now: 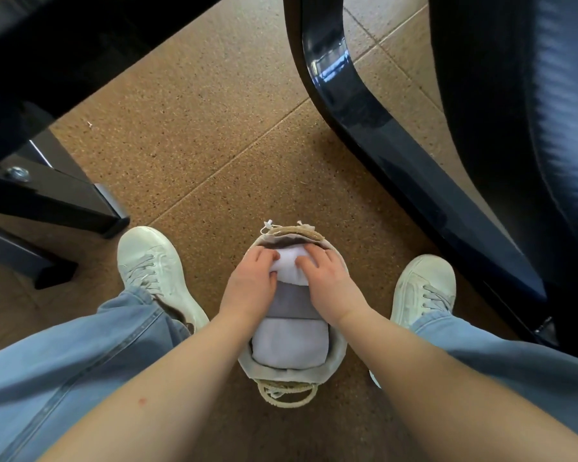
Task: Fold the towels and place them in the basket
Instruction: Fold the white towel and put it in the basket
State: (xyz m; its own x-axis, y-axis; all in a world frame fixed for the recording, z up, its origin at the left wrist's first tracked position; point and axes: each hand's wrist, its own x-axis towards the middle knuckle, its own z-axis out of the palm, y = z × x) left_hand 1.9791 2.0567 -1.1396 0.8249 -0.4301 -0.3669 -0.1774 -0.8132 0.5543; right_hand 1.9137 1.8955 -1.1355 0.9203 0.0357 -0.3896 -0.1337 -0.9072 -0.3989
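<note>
A small oval basket (339,353) with a grey cloth lining and rope handles stands on the floor between my feet. Inside lie folded towels: a pale one (289,343) at the near end, a darker grey one (291,300) in the middle, and a white one (289,266) at the far end. My left hand (252,278) and my right hand (326,278) both rest on the white towel, fingers curled over its top from either side, holding it down in the basket.
My white sneakers (154,271) stand left and right of the basket on a brown cork-like floor (214,145). A black table frame and leg (47,191) are at the left. A black chair (481,128) fills the right side.
</note>
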